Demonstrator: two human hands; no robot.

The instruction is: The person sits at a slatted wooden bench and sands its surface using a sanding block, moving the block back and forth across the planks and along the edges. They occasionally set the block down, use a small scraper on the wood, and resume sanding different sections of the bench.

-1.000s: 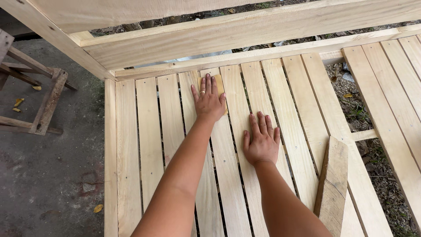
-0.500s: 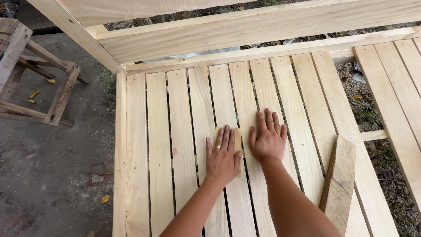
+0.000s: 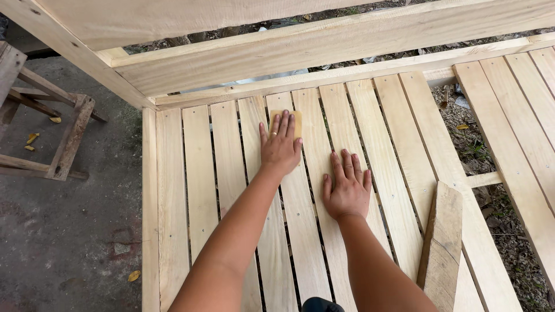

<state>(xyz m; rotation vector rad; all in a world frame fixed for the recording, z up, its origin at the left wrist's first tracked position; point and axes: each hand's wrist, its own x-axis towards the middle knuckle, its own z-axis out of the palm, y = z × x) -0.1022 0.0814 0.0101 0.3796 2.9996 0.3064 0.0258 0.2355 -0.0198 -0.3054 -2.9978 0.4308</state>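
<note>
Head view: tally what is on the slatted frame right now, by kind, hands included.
Hands flat on the slats: 2, left hand and right hand
Sandpaper piece under the left hand: 1
Loose wooden board lying across the slats: 1
Total: 4

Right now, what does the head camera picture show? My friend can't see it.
Two bare hands press flat on pale wooden slats: the left hand covers a small tan sanding sheet, and the right hand rests beside it. A loose board lies on the right.
</note>
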